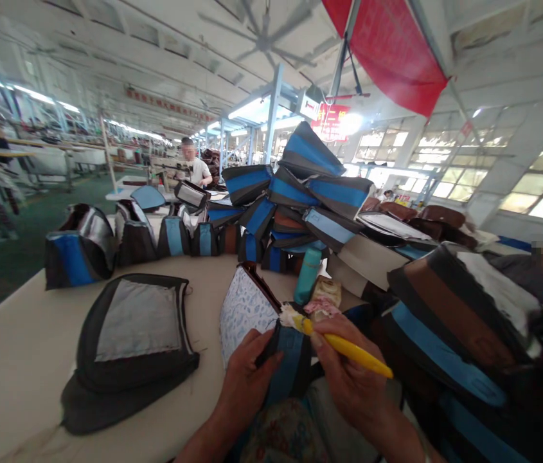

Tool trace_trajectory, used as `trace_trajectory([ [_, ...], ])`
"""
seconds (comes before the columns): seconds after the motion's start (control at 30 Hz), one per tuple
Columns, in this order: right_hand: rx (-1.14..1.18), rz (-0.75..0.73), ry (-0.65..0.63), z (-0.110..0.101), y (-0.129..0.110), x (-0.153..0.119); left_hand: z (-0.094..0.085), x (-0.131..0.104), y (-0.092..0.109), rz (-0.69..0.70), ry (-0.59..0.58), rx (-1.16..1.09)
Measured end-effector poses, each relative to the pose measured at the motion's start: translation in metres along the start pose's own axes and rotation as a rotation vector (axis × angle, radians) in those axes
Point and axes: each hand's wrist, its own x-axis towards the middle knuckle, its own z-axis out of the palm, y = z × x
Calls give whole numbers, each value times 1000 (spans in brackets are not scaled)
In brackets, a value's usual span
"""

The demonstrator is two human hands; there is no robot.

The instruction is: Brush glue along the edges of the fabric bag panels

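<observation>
My left hand grips the near edge of a bag piece in black with a blue stripe, thumb and fingers closed on it. The piece's patterned white-and-blue lining faces up to the left. In my right hand is a yellow-handled brush, held at a slant. Its pale, frayed bristles are at the piece's upper corner; whether they touch it I cannot tell. Left of my hands, a dark bag piece with a grey panel lies flat on the table.
Blue-striped bag pieces are heaped at the back, with several standing in a row to the left. A teal bottle stands beyond my right hand. More striped pieces pile up at right. A person is at the back.
</observation>
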Motion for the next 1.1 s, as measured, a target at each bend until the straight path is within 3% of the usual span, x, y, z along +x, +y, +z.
trace_trajectory([
  [0.1,3,-81,-134,8,6,-6,1,-3,4,7,20,0],
  [0.2,-72,-106,-205,-3,14,-14,-1,-5,5,10,6,-3],
  [0.33,-187,-182,-161,-19,9,-16,2,-6,4,-2,-9,-34],
  [0.43,-149,-203,-114,-12,-1,-16,6,-6,6,-20,9,-68],
  [0.57,-35,-155,-151,2,1,-18,6,-8,8,-32,16,-47],
  [0.77,-180,-188,-61,-9,4,-28,7,-11,4,-30,-3,-61],
  [0.93,-79,-179,-103,-4,2,-37,12,-12,5,-53,24,-106],
  [1.1,-245,-167,-16,-18,6,-42,7,-14,9,-55,17,-70],
])
